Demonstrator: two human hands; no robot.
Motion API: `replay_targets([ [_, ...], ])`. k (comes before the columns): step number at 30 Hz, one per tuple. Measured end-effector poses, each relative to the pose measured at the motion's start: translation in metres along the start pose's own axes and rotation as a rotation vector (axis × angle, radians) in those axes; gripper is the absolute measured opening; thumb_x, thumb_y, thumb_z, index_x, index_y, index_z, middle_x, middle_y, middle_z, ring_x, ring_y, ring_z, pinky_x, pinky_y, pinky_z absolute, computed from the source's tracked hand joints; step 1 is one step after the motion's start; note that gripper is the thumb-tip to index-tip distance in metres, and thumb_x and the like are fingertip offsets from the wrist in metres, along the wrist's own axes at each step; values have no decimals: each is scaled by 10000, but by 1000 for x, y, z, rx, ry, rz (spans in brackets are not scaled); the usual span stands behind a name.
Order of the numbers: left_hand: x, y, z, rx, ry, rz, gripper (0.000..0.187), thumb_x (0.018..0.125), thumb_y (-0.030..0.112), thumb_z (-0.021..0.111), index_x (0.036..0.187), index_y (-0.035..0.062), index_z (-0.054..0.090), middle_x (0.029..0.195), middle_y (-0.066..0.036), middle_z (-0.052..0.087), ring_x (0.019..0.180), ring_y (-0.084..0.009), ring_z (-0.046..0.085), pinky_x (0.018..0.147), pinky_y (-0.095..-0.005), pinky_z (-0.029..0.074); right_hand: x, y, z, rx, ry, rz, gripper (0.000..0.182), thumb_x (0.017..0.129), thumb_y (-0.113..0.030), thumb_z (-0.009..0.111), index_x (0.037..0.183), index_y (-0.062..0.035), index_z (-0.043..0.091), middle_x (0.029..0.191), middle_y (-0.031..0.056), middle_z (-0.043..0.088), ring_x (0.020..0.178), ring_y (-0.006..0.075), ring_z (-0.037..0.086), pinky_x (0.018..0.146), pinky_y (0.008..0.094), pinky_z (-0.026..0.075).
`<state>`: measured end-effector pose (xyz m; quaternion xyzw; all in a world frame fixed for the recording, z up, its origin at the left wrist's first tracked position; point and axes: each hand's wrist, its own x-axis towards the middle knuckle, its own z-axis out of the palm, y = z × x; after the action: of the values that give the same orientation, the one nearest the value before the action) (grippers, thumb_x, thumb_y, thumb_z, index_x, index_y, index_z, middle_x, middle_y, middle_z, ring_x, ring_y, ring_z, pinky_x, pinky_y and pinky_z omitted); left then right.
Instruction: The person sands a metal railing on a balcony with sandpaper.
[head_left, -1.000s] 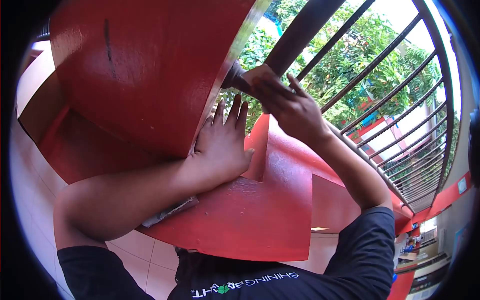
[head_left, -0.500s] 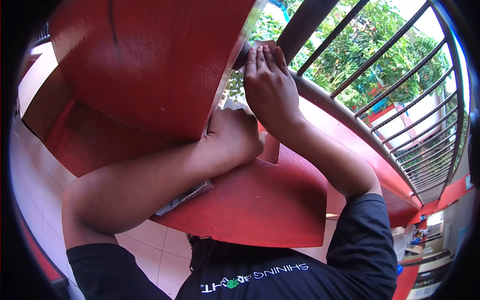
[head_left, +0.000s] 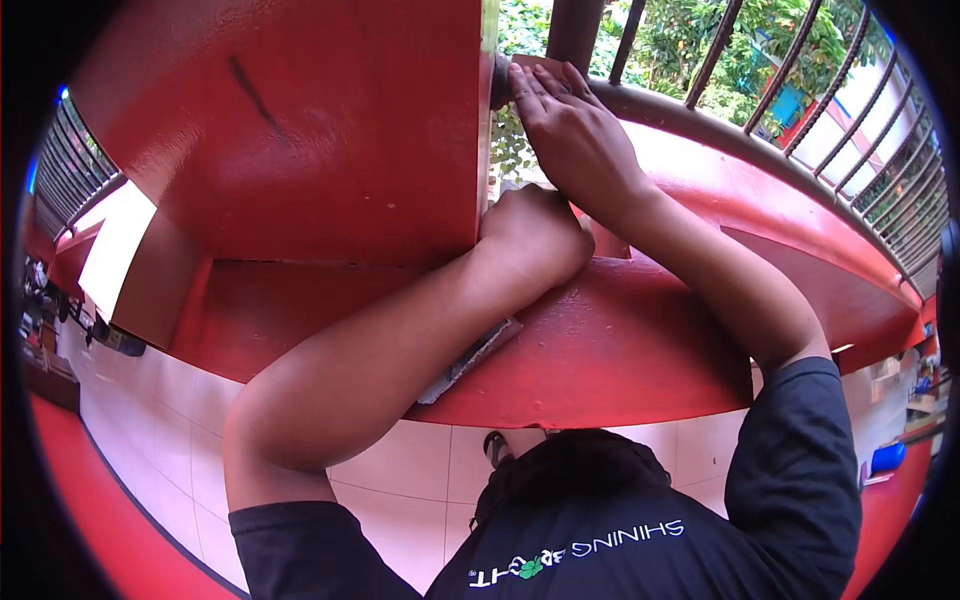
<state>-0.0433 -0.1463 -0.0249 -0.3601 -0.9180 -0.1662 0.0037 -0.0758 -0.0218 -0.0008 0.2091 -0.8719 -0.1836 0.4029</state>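
Note:
My right hand (head_left: pixel 580 135) lies with fingers stretched over a brown paper-like sheet (head_left: pixel 540 62), pressed against the dark metal rail (head_left: pixel 503 82). The sheet looks like sandpaper; only its edge shows beyond the fingertips. Lower down, my left hand (head_left: pixel 538 235) is closed into a fist beside the edge of a red upright panel (head_left: pixel 340 130). Its fingers face away from me, so what they hold is hidden. Beneath my left forearm, a grey rough-edged piece (head_left: pixel 468 362) rests on the red ledge (head_left: pixel 620 350).
Dark metal bars (head_left: pixel 790 80) curve away to the right above a red wall (head_left: pixel 800 260), with green plants behind them. Pale floor tiles (head_left: pixel 390 470) lie below the ledge. A blue object (head_left: pixel 887 457) stands at far right.
The view has turned and shifted, so arms and panel appear more to the right. My right hand has tilted on the rail, its fingers slanting more to the left. My left hand stays closed.

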Motion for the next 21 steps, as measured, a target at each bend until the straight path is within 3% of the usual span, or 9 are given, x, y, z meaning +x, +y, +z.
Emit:
replay_targets([
  [7, 3, -2, -8, 113, -179, 140, 435, 979, 293, 502, 1154, -66, 675, 1081, -280, 715, 1018, -442, 699, 929, -524, 552, -19, -1, 1, 44, 76, -17, 517, 936, -82, 535, 1434, 61, 526, 1328, 216, 674, 1255, 311, 647, 1230, 500, 327],
  [10, -1, 1, -3, -87, -50, -163, 707, 956, 359, 564, 1387, -192, 462, 1251, -366, 631, 1146, -463, 656, 1011, -511, 519, -18, 10, -47, 431, -289, 264, 452, 906, -54, 590, 1353, 12, 623, 1157, 234, 727, 1126, 366, 690, 1123, 489, 448],
  [12, -2, 0, 2, -43, 229, -112, 985, 882, 263, 593, 1509, -257, 39, 1510, -382, 419, 1158, -421, 672, 1007, -484, 540, -32, 19, -67, 795, -67, 462, 227, 971, -78, 594, 1125, 11, 735, 1033, 222, 745, 1019, 399, 708, 870, 450, 553],
  [13, -2, 2, -2, -114, 151, -138, 1001, 902, 269, 608, 1528, -227, 4, 1598, -399, 245, 1187, -469, 645, 1054, -487, 512, -37, 25, -72, 786, -39, 483, 228, 983, -91, 598, 1135, 12, 734, 1034, 217, 747, 1006, 382, 719, 854, 445, 559],
  [16, 4, 0, 3, -83, -58, -187, 991, 929, 313, 588, 1538, -216, 12, 1538, -383, 383, 1199, -453, 645, 1049, -468, 515, -41, 35, -73, 802, -30, 504, 251, 1004, -95, 600, 1204, 3, 716, 1063, 229, 742, 982, 336, 742, 837, 423, 568],
  [17, 3, 0, -3, -108, -168, -176, 862, 963, 436, 548, 1470, -225, 326, 1336, -387, 580, 1238, -445, 616, 1080, -478, 474, -34, 30, -68, 978, -18, 638, 272, 1003, -89, 604, 1243, 0, 696, 1071, 238, 738, 983, 332, 741, 849, 423, 564],
  [18, 2, 0, -8, -107, -162, -173, 862, 963, 436, 548, 1470, -225, 326, 1336, -387, 580, 1238, -445, 616, 1080, -478, 474, -27, 24, -61, 1155, -4, 772, 300, 1002, -83, 607, 1282, -2, 675, 1080, 246, 733, 984, 328, 740, 861, 422, 559],
  [19, 1, 1, -11, -99, -206, -147, 748, 970, 436, 537, 1401, -171, 460, 1298, -350, 621, 1227, -433, 625, 1070, -481, 479, -20, 14, -53, 1232, 109, 699, 393, 1027, -92, 583, 1410, -3, 581, 1118, 211, 736, 1033, 216, 724, 828, 391, 581],
  [21, -3, 4, -16, -88, -262, -119, 660, 977, 435, 526, 1332, -117, 595, 1259, -312, 663, 1216, -421, 635, 1061, -483, 483, -2, 4, -30, 1017, 202, 529, 389, 1022, -87, 577, 1401, 1, 583, 1096, 234, 729, 1010, 273, 731, 826, 406, 578],
])
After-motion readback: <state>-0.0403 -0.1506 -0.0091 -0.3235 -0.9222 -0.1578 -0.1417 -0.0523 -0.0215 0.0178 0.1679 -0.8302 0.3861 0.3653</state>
